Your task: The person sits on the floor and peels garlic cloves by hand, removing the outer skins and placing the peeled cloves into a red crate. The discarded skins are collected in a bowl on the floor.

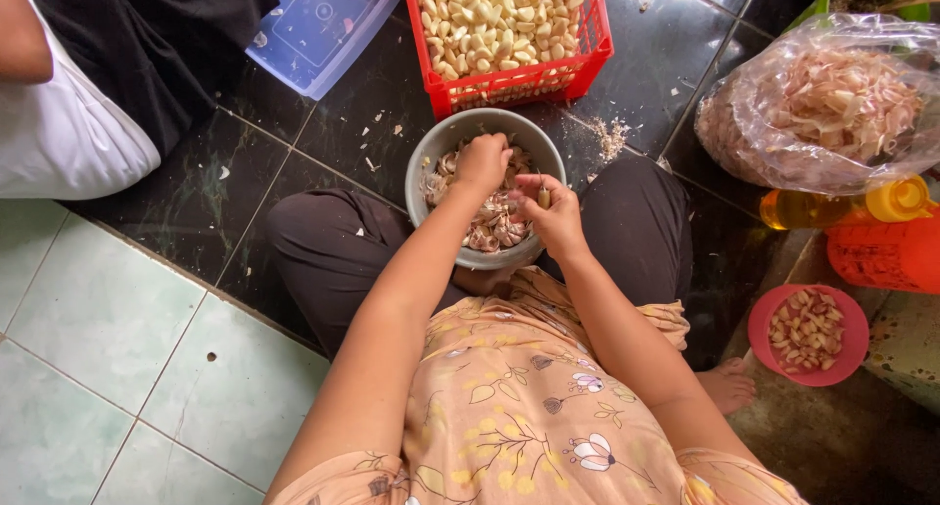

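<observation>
The left hand [482, 162] is curled shut over the grey bowl [428, 156], its fingers closed on something among the garlic skins [494, 223]; what exactly it grips cannot be told. The right hand [553, 211] sits just to the right of it, over the bowl's right side, thumb and fingers pinched on a small garlic clove [543, 197]. The bowl rests between the person's knees on the dark tiled floor [323, 133], partly filled with skins and unpeeled pieces.

Just beyond the bowl, touching its far rim, stands a red crate [519, 82] heaped with peeled cloves. Far left lies a clear blue lid [318, 25], beside another person's dark and white clothing [88, 94]. To the right, a clear bag [822, 109] holds garlic skins, with a yellow-capped oil bottle [842, 206] just near of it and an orange container [886, 255] beside that. Near right, a small red bowl [852, 339] holds unpeeled cloves, well apart from the hands.
</observation>
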